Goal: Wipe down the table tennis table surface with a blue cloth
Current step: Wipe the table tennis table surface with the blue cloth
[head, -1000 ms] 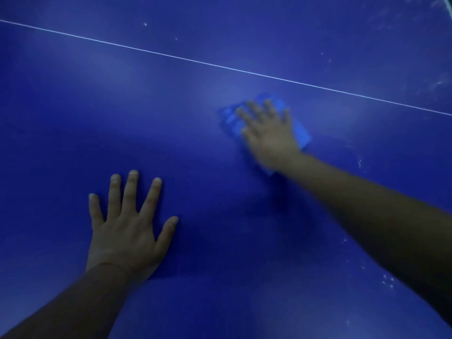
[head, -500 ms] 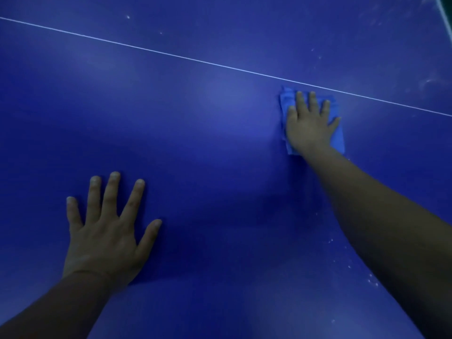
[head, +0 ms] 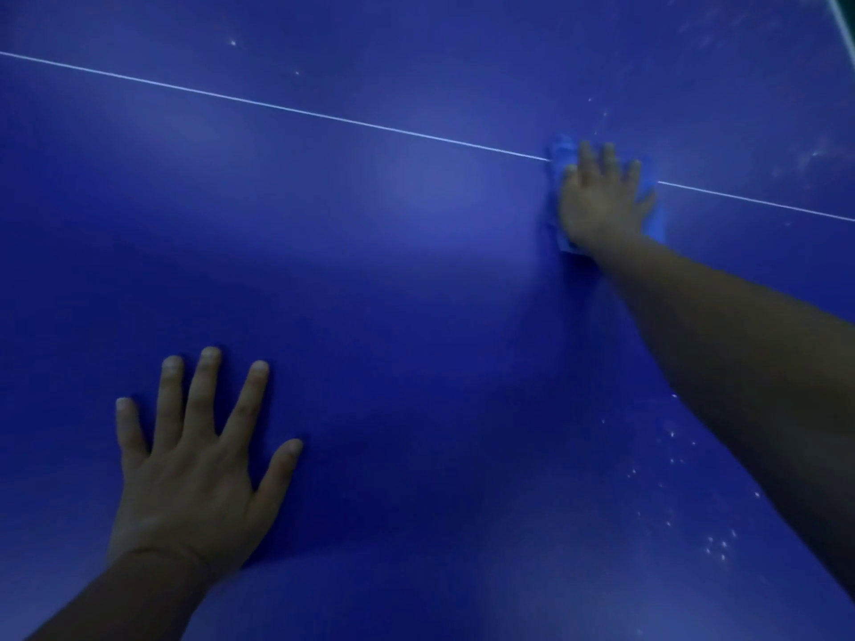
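Note:
The dark blue table tennis table (head: 393, 279) fills the view, crossed by a thin white centre line (head: 324, 115). My right hand (head: 601, 201) lies flat with fingers spread, pressing the blue cloth (head: 562, 155) onto the table right over the white line at the upper right. Only the cloth's edges show around the hand. My left hand (head: 194, 469) rests palm down at the lower left, fingers apart, holding nothing.
White specks and dust (head: 717, 543) dot the surface under my right forearm at the lower right. Faint smears (head: 805, 159) mark the far right beyond the line. A table edge (head: 839, 11) shows at the top right corner.
My right hand has slid the cloth away from me and to the right, from short of the white line to on top of it. My left hand stays planted.

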A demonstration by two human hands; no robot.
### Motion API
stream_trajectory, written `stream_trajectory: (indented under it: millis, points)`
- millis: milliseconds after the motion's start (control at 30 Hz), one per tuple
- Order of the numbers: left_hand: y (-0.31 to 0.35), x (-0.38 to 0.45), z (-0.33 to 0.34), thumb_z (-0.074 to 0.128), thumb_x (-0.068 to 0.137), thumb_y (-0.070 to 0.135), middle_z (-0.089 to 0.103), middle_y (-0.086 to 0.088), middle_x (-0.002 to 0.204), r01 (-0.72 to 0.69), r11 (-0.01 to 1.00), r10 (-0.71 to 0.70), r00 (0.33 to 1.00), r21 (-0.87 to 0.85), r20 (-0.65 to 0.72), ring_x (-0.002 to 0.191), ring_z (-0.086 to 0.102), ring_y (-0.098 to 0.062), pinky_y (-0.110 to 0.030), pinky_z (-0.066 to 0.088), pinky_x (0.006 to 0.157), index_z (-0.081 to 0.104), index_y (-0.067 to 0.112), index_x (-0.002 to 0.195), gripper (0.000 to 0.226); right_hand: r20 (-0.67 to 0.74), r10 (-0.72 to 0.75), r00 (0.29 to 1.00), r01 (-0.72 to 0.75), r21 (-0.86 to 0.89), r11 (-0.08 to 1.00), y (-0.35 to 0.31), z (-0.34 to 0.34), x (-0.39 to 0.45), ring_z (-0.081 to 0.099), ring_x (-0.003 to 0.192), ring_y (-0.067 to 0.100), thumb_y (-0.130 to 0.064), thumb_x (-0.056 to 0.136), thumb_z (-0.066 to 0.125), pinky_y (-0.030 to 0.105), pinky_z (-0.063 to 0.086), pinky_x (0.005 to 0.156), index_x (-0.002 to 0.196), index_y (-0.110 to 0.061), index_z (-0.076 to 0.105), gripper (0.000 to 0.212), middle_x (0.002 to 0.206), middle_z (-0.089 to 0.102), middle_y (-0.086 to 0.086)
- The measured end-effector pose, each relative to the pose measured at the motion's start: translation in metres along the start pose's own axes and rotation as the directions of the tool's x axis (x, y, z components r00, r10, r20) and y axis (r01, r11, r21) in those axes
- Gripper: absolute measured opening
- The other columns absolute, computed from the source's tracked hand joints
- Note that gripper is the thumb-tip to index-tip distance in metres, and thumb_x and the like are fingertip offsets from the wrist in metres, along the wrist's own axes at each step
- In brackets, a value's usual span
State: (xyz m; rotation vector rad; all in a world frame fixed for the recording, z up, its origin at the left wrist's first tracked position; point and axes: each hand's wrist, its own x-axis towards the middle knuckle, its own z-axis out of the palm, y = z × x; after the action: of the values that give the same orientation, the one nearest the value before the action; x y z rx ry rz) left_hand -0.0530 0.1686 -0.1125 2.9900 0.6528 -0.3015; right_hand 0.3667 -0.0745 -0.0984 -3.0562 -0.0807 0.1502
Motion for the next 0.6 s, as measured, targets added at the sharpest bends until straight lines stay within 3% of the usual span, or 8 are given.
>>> stream_trajectory:
  millis: [67, 133, 200, 233, 333, 400, 500, 600]
  points:
    - [-0.001, 0.000, 0.000, 0.024, 0.092, 0.071, 0.018, -0.014, 0.165, -0.004, 1.000, 0.004, 1.000, -0.001, -0.002, 0.153, 0.010, -0.039, -0.067, 0.009, 0.116, 0.021, 0.027, 0.159, 0.080, 0.008, 0.183, 0.983, -0.183, 0.084, 0.979, 0.012, -0.003, 0.001, -0.001, 0.154, 0.034, -0.047, 0.105, 0.019, 0.068, 0.001, 0.117, 0.159, -0.035, 0.016, 0.056, 0.168, 0.007, -0.004]
    - [-0.002, 0.001, 0.002, 0.025, 0.092, 0.071, 0.017, -0.013, 0.165, -0.005, 1.000, 0.005, 1.000, 0.007, 0.003, 0.153, 0.009, -0.039, -0.066, 0.008, 0.116, 0.020, 0.027, 0.159, 0.080, -0.002, 0.128, 0.992, -0.127, 0.069, 0.990, -0.009, 0.002, -0.017, -0.001, 0.154, 0.034, -0.047, 0.105, 0.020, 0.069, 0.001, 0.117, 0.160, -0.033, 0.016, 0.056, 0.168, 0.007, -0.003]
    - [-0.004, 0.000, 0.006, 0.025, 0.091, 0.071, 0.016, -0.013, 0.166, -0.005, 0.999, 0.004, 1.000, 0.031, 0.011, 0.153, 0.009, -0.039, -0.067, 0.009, 0.115, 0.020, 0.028, 0.160, 0.081, -0.010, -0.173, 0.985, 0.173, -0.024, 0.985, -0.039, 0.015, -0.052, 0.004, 0.154, 0.033, -0.048, 0.105, 0.019, 0.067, 0.004, 0.117, 0.160, -0.034, 0.016, 0.056, 0.168, 0.009, -0.003]
    - [-0.004, 0.001, 0.006, 0.026, 0.091, 0.071, 0.015, -0.013, 0.166, 0.000, 0.999, 0.000, 1.000, 0.033, 0.012, 0.153, 0.009, -0.039, -0.068, 0.010, 0.115, 0.020, 0.028, 0.160, 0.081, -0.004, -0.377, 0.926, 0.376, -0.070, 0.924, -0.051, 0.023, -0.075, 0.007, 0.154, 0.032, -0.049, 0.104, 0.017, 0.066, 0.006, 0.117, 0.159, -0.034, 0.019, 0.057, 0.168, 0.013, -0.003]
    - [-0.002, 0.003, 0.004, 0.026, 0.091, 0.071, 0.016, -0.015, 0.165, -0.003, 1.000, 0.002, 1.000, 0.025, 0.014, 0.153, 0.009, -0.039, -0.068, 0.009, 0.115, 0.022, 0.026, 0.159, 0.081, 0.121, -0.762, 0.636, 0.771, -0.078, 0.632, -0.049, 0.027, -0.104, 0.020, 0.152, 0.030, -0.052, 0.100, 0.017, 0.063, 0.011, 0.117, 0.155, -0.034, 0.033, 0.060, 0.164, 0.028, -0.003]
    - [0.000, 0.002, 0.001, 0.025, 0.091, 0.070, 0.016, -0.015, 0.165, 0.000, 1.000, -0.001, 1.000, 0.012, 0.010, 0.153, 0.008, -0.039, -0.067, 0.007, 0.116, 0.022, 0.025, 0.159, 0.081, 0.114, -0.686, 0.719, 0.695, -0.151, 0.703, -0.020, 0.019, -0.065, 0.021, 0.151, 0.034, -0.053, 0.096, 0.010, 0.066, 0.016, 0.116, 0.156, -0.030, 0.032, 0.068, 0.164, 0.028, 0.001]
    - [0.001, 0.001, 0.000, 0.021, 0.093, 0.071, 0.013, -0.014, 0.166, -0.004, 1.000, 0.003, 1.000, 0.009, 0.013, 0.154, 0.005, -0.038, -0.065, 0.004, 0.117, 0.020, 0.026, 0.160, 0.081, 0.000, -0.325, 0.946, 0.319, -0.181, 0.930, 0.049, 0.002, 0.012, 0.014, 0.152, 0.037, -0.054, 0.095, 0.006, 0.069, 0.015, 0.115, 0.159, -0.029, 0.021, 0.071, 0.167, 0.018, 0.003]
    - [-0.001, 0.001, 0.000, 0.020, 0.093, 0.071, 0.010, -0.014, 0.166, -0.003, 1.000, 0.003, 1.000, -0.003, 0.020, 0.154, 0.002, -0.037, -0.065, 0.003, 0.118, 0.017, 0.026, 0.160, 0.080, -0.002, -0.130, 0.992, 0.130, -0.031, 0.991, 0.079, -0.005, 0.008, 0.008, 0.153, 0.034, -0.049, 0.103, 0.019, 0.067, 0.008, 0.117, 0.159, -0.032, 0.018, 0.059, 0.168, 0.013, -0.002]
